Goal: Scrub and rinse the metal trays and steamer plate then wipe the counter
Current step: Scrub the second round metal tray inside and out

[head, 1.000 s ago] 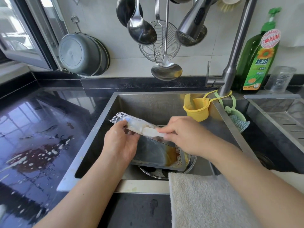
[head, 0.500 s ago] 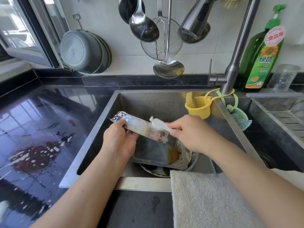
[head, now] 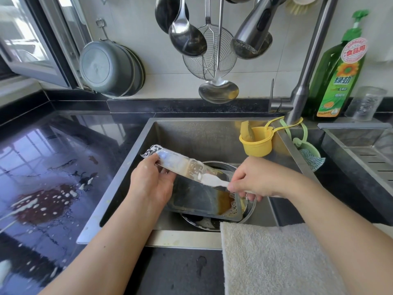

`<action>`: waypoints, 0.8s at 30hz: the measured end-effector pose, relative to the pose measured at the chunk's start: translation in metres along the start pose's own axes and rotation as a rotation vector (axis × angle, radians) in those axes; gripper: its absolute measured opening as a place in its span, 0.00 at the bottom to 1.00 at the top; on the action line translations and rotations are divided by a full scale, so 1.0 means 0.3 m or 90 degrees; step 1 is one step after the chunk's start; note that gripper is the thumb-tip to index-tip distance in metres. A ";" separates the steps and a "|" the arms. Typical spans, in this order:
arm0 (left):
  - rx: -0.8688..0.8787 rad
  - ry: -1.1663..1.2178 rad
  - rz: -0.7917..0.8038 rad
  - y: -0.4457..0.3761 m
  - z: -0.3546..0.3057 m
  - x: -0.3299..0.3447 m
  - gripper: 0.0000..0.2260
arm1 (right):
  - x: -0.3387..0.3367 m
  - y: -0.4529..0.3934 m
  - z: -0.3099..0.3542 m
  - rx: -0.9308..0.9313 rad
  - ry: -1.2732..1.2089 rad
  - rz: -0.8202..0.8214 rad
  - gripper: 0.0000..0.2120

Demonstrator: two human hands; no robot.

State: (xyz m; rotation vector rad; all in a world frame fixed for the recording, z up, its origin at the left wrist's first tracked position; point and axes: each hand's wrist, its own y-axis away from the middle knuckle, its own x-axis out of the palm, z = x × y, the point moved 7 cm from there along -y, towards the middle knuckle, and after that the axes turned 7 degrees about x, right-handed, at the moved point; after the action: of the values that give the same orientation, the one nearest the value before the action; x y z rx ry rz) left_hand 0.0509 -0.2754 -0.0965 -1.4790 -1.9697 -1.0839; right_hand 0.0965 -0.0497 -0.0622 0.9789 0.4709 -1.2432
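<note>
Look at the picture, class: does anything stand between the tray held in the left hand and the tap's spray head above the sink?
Nothing visible does. The left hand holds the soapy tray tilted over the sink, and the spray head hangs above with open air between. The right hand works at the tray's lower end.

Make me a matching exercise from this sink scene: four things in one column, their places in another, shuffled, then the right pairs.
Things:
1. soapy metal tray
2. yellow cup
3. towel
4. green soap bottle

Places:
A. draped over the front edge of the sink
B. standing on the ledge right of the faucet
C. held over the sink by the left hand, scrubbed by the right hand
D. hanging inside the sink at its back right corner

Pairs: 1-C, 2-D, 3-A, 4-B
</note>
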 end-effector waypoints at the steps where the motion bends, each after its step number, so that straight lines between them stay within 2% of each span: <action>1: -0.004 -0.004 -0.004 -0.001 0.000 -0.005 0.15 | 0.011 -0.003 -0.003 0.000 0.006 0.022 0.12; 7: -0.005 -0.004 -0.014 -0.002 -0.004 -0.013 0.17 | -0.064 -0.031 -0.106 0.069 0.063 -0.009 0.11; 13: -0.015 -0.030 -0.006 0.001 0.021 -0.009 0.16 | -0.005 -0.052 -0.008 -0.020 -0.095 -0.017 0.13; 18: -0.012 -0.025 -0.011 -0.019 0.009 -0.024 0.18 | -0.018 -0.024 -0.063 0.027 -0.018 0.062 0.13; 24: -0.008 -0.018 0.004 -0.026 0.004 -0.033 0.18 | -0.024 -0.011 -0.018 -0.006 -0.053 0.036 0.13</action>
State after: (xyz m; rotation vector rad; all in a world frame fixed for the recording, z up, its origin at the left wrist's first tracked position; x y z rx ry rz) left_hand 0.0471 -0.2813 -0.1071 -1.5142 -1.9784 -1.0811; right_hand 0.0923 -0.0410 -0.0607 0.9226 0.3804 -1.2245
